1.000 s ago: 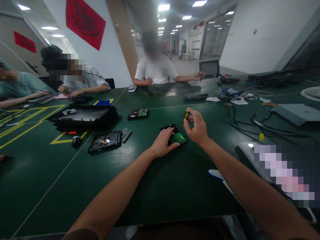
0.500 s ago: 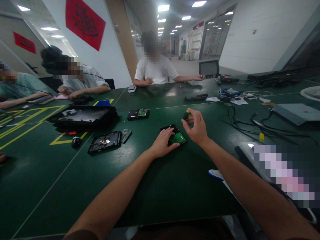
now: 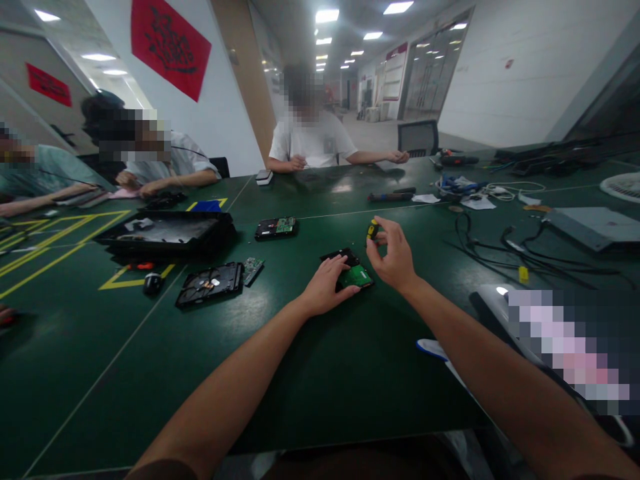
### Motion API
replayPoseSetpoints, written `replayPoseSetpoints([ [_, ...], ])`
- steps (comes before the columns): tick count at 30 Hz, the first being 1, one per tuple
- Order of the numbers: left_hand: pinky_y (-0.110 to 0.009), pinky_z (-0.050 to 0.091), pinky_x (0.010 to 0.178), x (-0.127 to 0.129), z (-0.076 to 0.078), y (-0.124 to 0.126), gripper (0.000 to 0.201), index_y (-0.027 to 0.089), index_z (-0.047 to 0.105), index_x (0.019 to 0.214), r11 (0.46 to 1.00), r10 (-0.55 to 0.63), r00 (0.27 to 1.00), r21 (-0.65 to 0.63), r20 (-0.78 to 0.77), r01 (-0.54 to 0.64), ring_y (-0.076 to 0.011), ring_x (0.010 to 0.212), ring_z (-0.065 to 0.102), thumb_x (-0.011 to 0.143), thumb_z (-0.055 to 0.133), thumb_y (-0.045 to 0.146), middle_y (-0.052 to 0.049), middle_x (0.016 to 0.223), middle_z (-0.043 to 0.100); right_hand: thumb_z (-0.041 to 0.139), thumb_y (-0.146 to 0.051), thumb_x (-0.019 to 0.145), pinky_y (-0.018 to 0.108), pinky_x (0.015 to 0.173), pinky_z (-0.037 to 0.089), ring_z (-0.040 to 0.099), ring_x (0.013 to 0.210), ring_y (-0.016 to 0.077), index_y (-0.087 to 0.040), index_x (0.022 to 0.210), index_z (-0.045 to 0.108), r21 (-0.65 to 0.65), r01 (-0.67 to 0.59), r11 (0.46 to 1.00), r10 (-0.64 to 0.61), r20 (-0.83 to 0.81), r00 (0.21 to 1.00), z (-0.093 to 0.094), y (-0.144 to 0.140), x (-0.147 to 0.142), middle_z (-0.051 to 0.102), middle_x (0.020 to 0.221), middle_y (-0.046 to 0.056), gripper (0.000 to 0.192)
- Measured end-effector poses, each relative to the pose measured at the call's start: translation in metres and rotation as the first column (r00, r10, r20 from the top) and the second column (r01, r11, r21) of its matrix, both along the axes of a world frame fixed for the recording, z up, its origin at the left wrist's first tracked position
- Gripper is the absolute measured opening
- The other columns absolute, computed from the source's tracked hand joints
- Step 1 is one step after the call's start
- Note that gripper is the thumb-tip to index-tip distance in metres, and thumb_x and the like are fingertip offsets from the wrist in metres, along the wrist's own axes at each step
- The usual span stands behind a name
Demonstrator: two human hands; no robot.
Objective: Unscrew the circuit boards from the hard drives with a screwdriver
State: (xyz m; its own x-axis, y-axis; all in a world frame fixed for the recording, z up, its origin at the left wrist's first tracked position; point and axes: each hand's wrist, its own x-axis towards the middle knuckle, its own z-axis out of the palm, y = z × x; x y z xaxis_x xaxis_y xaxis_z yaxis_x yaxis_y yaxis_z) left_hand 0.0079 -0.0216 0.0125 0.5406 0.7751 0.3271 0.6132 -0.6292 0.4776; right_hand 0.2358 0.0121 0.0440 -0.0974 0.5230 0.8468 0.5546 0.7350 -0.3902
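Observation:
A hard drive (image 3: 358, 275) with a green circuit board lies on the table in front of me. My left hand (image 3: 331, 283) steadies it, fingers across its top and thumb along the near edge. Just right of and above the drive, my right hand (image 3: 393, 252) pinches a short yellow-and-black screwdriver (image 3: 373, 229) by its handle. The screwdriver's shaft and tip cannot be made out. Further left lie another hard drive (image 3: 213, 285), a loose circuit board (image 3: 253, 271) beside it, and a third hard drive (image 3: 277, 228) farther back.
A black tray (image 3: 165, 233) stands at the left, with a small black-and-white object (image 3: 153, 284) before it. Black cables (image 3: 520, 248), a grey metal box (image 3: 595, 227) and a laptop-like device (image 3: 495, 313) occupy the right. Across the table sits a person (image 3: 313, 140); others sit at the left.
The screwdriver has turned in my right hand's fingers, so more of its yellow handle shows. My left hand and the hard drive have stayed put.

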Motion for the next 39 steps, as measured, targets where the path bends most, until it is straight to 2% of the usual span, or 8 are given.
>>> replayPoseSetpoints([
  [6,-0.057,0.027,0.132,-0.0005,0.0004,-0.0002,0.059,0.019,0.058,0.138,1.000,-0.001,1.000,0.005,-0.016,0.001,-0.0336,0.159,0.036,0.095,0.068,0.059,-0.017,0.163,0.049,0.065,-0.034,0.099,0.042,0.073,0.067,0.072,0.086,0.0207,-0.031,0.153,0.044,-0.031,0.040,0.999,-0.040,-0.006,0.999,-0.0007,0.0005,0.0005,0.055,0.139,0.013,0.058],
  [11,-0.057,0.027,0.132,0.0003,0.0017,-0.0007,0.060,0.019,0.057,0.139,1.000,0.002,1.000,-0.001,-0.012,-0.002,-0.0336,0.159,0.037,0.095,0.068,0.058,-0.017,0.163,0.049,0.059,-0.028,0.100,0.043,0.079,0.067,0.071,0.093,0.0223,-0.032,0.157,0.041,-0.023,0.012,1.000,-0.011,0.008,1.000,-0.0004,0.0004,0.0003,0.056,0.140,0.013,0.059],
  [16,-0.060,0.027,0.132,-0.0003,-0.0004,0.0006,0.059,0.021,0.057,0.139,1.000,-0.001,1.000,-0.004,-0.013,0.001,-0.0338,0.159,0.036,0.094,0.069,0.058,-0.016,0.164,0.049,0.065,-0.031,0.097,0.045,0.074,0.067,0.068,0.087,0.0223,-0.031,0.155,0.042,-0.021,0.058,0.998,-0.057,0.010,0.998,0.0000,-0.0005,0.0010,0.056,0.137,0.014,0.062],
  [21,-0.059,0.027,0.132,-0.0004,-0.0024,0.0015,0.061,0.019,0.057,0.139,1.000,0.001,1.000,-0.002,-0.008,-0.001,-0.0342,0.159,0.037,0.094,0.069,0.059,-0.018,0.163,0.049,0.058,-0.027,0.099,0.048,0.082,0.068,0.069,0.095,0.0249,-0.031,0.156,0.040,-0.024,0.024,0.999,-0.024,0.006,1.000,0.0005,-0.0010,0.0004,0.055,0.137,0.014,0.060],
  [26,-0.061,0.027,0.131,-0.0002,-0.0020,0.0008,0.059,0.020,0.057,0.138,1.000,0.002,1.000,-0.004,-0.016,-0.003,-0.0340,0.159,0.036,0.095,0.069,0.058,-0.017,0.164,0.048,0.064,-0.032,0.099,0.043,0.074,0.067,0.068,0.086,0.0207,-0.030,0.153,0.044,-0.024,0.045,0.999,-0.045,-0.004,0.999,0.0007,-0.0006,0.0008,0.056,0.133,0.012,0.058],
  [31,-0.061,0.027,0.131,-0.0006,-0.0009,0.0002,0.057,0.020,0.058,0.137,1.000,0.003,1.000,-0.005,-0.018,-0.003,-0.0340,0.159,0.037,0.095,0.069,0.057,-0.017,0.163,0.049,0.057,-0.027,0.101,0.045,0.084,0.067,0.070,0.093,0.0220,-0.031,0.156,0.041,-0.022,0.014,1.000,-0.014,0.012,1.000,0.0006,-0.0005,0.0009,0.055,0.137,0.013,0.057],
  [36,-0.060,0.026,0.132,-0.0005,-0.0021,0.0011,0.058,0.020,0.057,0.137,1.000,0.006,1.000,0.003,-0.020,-0.006,-0.0336,0.158,0.037,0.095,0.069,0.057,-0.018,0.163,0.049,0.063,-0.033,0.100,0.042,0.077,0.068,0.070,0.087,0.0202,-0.031,0.156,0.042,-0.021,0.023,1.000,-0.023,-0.018,1.000,-0.0014,0.0006,0.0006,0.055,0.138,0.013,0.059],
  [39,-0.060,0.026,0.132,-0.0006,-0.0025,0.0013,0.057,0.021,0.058,0.137,1.000,0.002,1.000,0.005,-0.017,-0.002,-0.0334,0.159,0.037,0.094,0.069,0.057,-0.016,0.163,0.049,0.059,-0.032,0.102,0.044,0.083,0.068,0.071,0.091,0.0217,-0.034,0.158,0.040,-0.030,0.019,0.999,-0.019,0.012,1.000,-0.0017,0.0003,0.0007,0.055,0.140,0.013,0.059],
])
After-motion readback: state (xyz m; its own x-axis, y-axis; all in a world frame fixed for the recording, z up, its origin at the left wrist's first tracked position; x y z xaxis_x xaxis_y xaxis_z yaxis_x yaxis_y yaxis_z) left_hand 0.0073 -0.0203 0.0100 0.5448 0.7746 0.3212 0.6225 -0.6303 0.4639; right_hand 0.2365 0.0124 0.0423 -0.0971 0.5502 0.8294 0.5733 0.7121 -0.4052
